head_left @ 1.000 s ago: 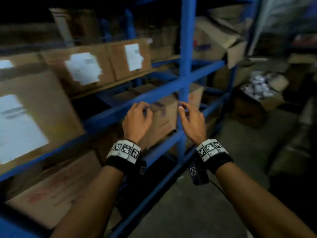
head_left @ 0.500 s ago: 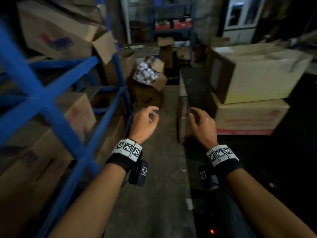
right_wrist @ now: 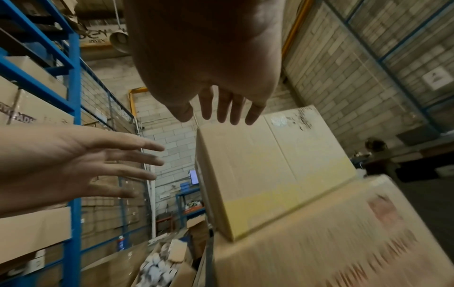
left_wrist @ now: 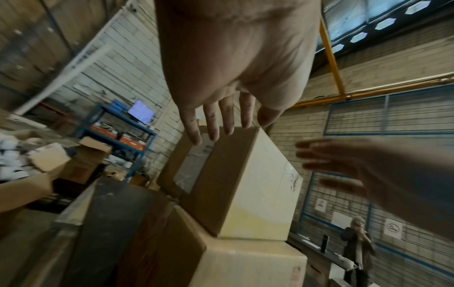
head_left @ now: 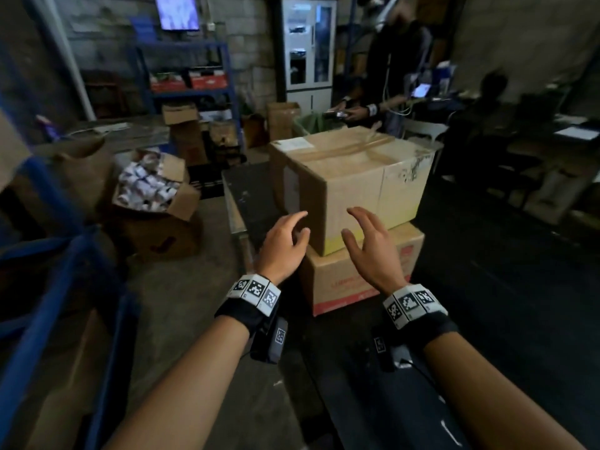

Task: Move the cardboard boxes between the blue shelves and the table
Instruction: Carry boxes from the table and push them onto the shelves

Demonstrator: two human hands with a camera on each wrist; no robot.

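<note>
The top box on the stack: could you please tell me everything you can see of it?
The top box is plain brown cardboard, shut, with tan tape across its lid and a pale label at one top corner. A clear film patch sits on its left side; its front is yellowed along the bottom, with dark scuffs near the upper right. It stands upright, skewed, on the lower box, one corner overhanging. The left hand and right hand, fingers spread, are close but not touching it.

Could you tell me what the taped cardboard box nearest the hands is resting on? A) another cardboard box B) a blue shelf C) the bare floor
A: the taped box sits on a lower cardboard box with red print.
</note>
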